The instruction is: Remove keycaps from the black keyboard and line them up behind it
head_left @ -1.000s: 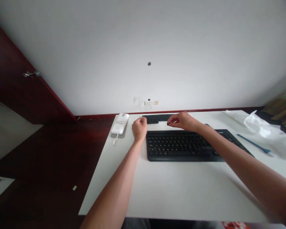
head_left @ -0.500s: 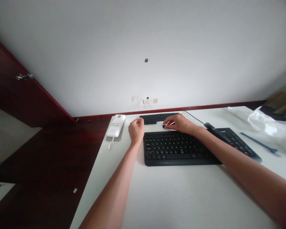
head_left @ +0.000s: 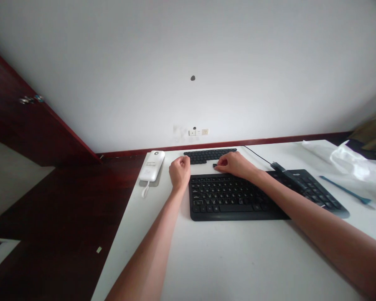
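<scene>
A black keyboard (head_left: 238, 207) lies on the white table, its left part showing pale key sockets. Behind it, black keycaps (head_left: 203, 156) stand in close rows on the table. Between the two, my right hand (head_left: 233, 164) pinches a small black keycap (head_left: 214, 165) by its edge, at or just above the tabletop; contact with the table is unclear. My left hand (head_left: 179, 170) rests as a loose fist beside the left end of the keycap rows, and nothing shows in it. My right forearm covers part of the keyboard.
A white power bank (head_left: 152, 166) with a short strap lies at the table's left edge. To the right are a thin blue tool (head_left: 344, 189), a dark object (head_left: 288, 174) over the keyboard with a cable, and a clear plastic bag (head_left: 354, 161). A wall stands behind.
My right-hand fingers have drawn closer together around the keycap, which has barely moved. My left hand stays in place. The view has shifted slightly.
</scene>
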Tool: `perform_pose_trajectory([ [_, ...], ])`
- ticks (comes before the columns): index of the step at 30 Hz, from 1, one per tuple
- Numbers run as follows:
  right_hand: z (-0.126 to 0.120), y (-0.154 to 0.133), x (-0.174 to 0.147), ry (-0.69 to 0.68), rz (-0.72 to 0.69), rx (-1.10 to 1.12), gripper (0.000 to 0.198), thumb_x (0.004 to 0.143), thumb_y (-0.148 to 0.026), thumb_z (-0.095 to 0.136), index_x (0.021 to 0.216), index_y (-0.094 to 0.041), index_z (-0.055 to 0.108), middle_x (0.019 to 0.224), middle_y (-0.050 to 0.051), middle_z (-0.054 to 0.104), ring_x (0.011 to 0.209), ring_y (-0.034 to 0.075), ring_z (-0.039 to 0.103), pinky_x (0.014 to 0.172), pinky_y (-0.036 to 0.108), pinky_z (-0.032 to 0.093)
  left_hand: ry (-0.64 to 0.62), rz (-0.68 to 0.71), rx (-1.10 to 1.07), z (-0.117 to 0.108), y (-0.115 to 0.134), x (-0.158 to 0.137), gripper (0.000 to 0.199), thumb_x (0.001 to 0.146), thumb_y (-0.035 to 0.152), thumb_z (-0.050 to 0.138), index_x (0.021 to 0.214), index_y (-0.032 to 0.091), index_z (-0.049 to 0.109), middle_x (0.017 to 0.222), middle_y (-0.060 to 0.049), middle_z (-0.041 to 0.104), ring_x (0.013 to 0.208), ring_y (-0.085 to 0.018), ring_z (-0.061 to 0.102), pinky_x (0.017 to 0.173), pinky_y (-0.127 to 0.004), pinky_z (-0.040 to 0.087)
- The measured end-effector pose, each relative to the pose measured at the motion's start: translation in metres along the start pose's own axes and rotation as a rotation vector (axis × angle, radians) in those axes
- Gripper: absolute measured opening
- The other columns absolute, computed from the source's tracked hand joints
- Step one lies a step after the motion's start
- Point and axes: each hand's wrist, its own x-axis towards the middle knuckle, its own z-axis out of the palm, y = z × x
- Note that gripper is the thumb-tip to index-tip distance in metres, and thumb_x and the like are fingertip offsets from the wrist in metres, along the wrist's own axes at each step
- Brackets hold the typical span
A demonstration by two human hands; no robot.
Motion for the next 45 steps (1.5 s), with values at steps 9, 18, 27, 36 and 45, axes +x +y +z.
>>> perform_pose_trajectory([
  [9,0.014,0.005,0.005,0.074,-0.009,0.055,0.016,0.085,-0.034,0.072,0.080,-0.022,0.081,0.075,0.003,0.078,0.070,0.019,0.070,0.068,0.031,0.048,-0.013,-0.011,0.015,0.001,0.000,0.000,0.044,0.093,0.036,0.051,0.057,0.021,0.031,0.053,0.004,0.033,0.055,-0.012,0.028,0.058,-0.028,0.023],
  [18,0.017,0.010,0.005,0.089,-0.007,0.137,0.015,0.084,-0.034,0.072,0.082,-0.024,0.083,0.076,0.003,0.079,0.073,0.020,0.072,0.071,0.031,0.052,-0.022,-0.002,0.005,0.000,0.000,-0.001,0.044,0.093,0.037,0.050,0.058,0.021,0.030,0.054,0.004,0.032,0.055,-0.012,0.028,0.057,-0.028,0.024],
  [27,0.015,0.011,0.004,0.065,-0.013,0.153,0.017,0.084,-0.034,0.071,0.084,-0.024,0.084,0.078,0.003,0.080,0.073,0.021,0.072,0.070,0.031,0.051,-0.013,-0.018,0.005,0.001,0.000,0.000,0.044,0.092,0.036,0.052,0.057,0.020,0.031,0.053,0.004,0.033,0.055,-0.012,0.029,0.058,-0.027,0.023],
  [36,0.014,0.012,0.003,-0.003,-0.061,0.197,0.022,0.087,-0.034,0.069,0.098,-0.025,0.086,0.095,0.003,0.083,0.085,0.024,0.074,0.075,0.032,0.054,-0.023,-0.015,0.014,0.000,0.002,-0.001,0.044,0.093,0.036,0.052,0.057,0.021,0.032,0.053,0.004,0.034,0.055,-0.012,0.030,0.058,-0.028,0.024],
  [45,0.015,0.012,0.004,-0.022,-0.068,0.150,0.027,0.087,-0.033,0.068,0.109,-0.028,0.084,0.091,0.003,0.081,0.076,0.020,0.069,0.073,0.032,0.051,-0.031,-0.015,0.026,-0.001,0.002,-0.001,0.044,0.093,0.037,0.051,0.056,0.021,0.033,0.053,0.003,0.038,0.055,-0.013,0.032,0.058,-0.027,0.025],
])
